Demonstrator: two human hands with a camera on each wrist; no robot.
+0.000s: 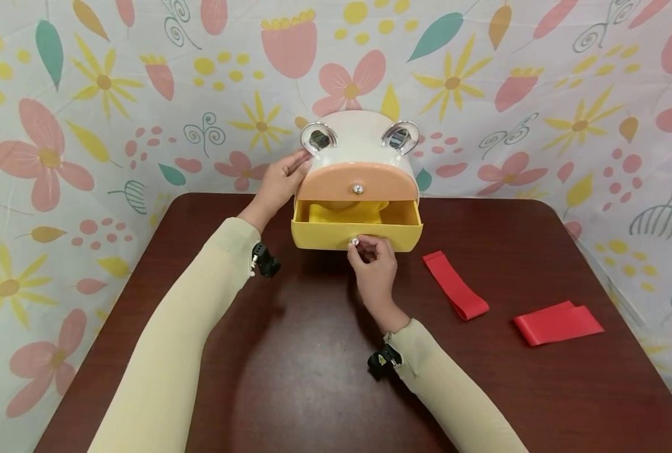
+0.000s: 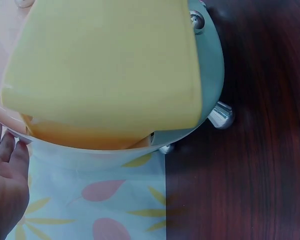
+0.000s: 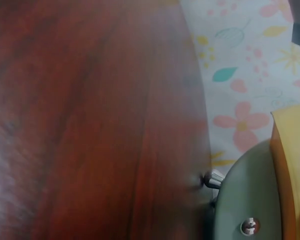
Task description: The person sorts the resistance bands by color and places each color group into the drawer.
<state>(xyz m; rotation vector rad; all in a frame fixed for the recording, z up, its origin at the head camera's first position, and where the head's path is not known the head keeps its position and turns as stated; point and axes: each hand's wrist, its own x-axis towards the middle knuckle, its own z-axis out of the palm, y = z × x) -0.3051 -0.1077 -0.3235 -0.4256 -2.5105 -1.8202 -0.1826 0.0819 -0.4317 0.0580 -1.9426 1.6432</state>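
A white animal-faced drawer box (image 1: pixel 358 138) stands at the back of the table, two shiny silver-rimmed eyes on top. Its yellow drawer (image 1: pixel 316 236) is pulled out, and a crumpled yellow piece (image 1: pixel 344 216) lies inside. My right hand (image 1: pixel 377 270) pinches the drawer's round silver knob (image 1: pixel 354 241) between thumb and fingers. Against the box's left side rests my left hand (image 1: pixel 282 182), fingers extended; the left wrist view shows its fingertips at the shell's edge. Above, the orange drawer (image 1: pixel 324 182) is closed. A green drawer front (image 3: pixel 255 185) shows underneath in the right wrist view.
Two folded red strips (image 1: pixel 455 286) (image 1: pixel 559 322) lie on the table to the right of the box. Short silver feet (image 2: pixel 221 116) hold the box off the dark wooden table (image 1: pixel 313 377). A flowered cloth (image 1: pixel 143 113) hangs right behind it.
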